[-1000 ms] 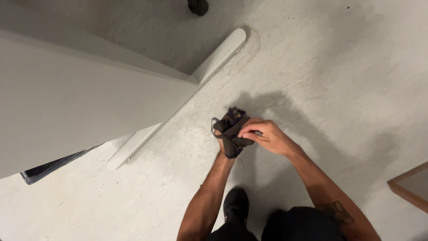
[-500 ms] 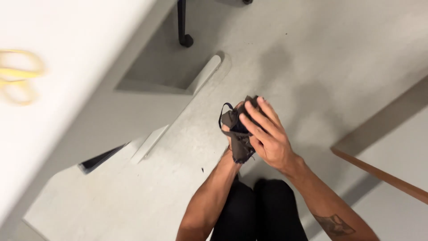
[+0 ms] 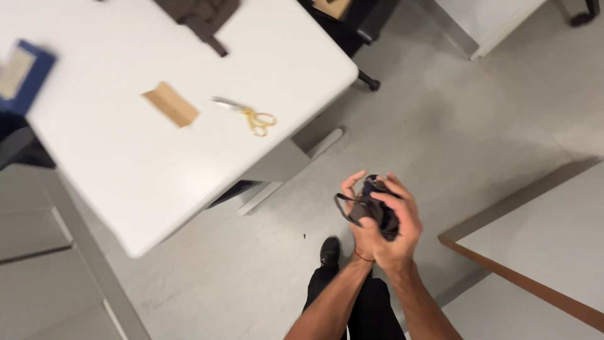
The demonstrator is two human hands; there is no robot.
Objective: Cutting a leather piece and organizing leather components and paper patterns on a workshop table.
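While both hands (image 3: 377,220) clutch dark cloth (image 3: 376,211) (bunched); scissors (image 3: 251,115) lie on table (image 3: 145,182).

Both hands, left hand (image 3: 357,217) and right hand (image 3: 396,230), clasp a dark bundled cloth (image 3: 375,211) above the grey floor (image 3: 478,126); yellow-handled scissors (image 3: 248,114) and a cardboard piece (image 3: 170,104) lie on the white bench (image 3: 126,170)

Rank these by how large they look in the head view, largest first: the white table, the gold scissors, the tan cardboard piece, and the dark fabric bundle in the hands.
1. White table
2. Dark fabric bundle, though it sits nearer the camera, so its rank is unsure
3. Gold scissors and tan cardboard piece: they look about alike
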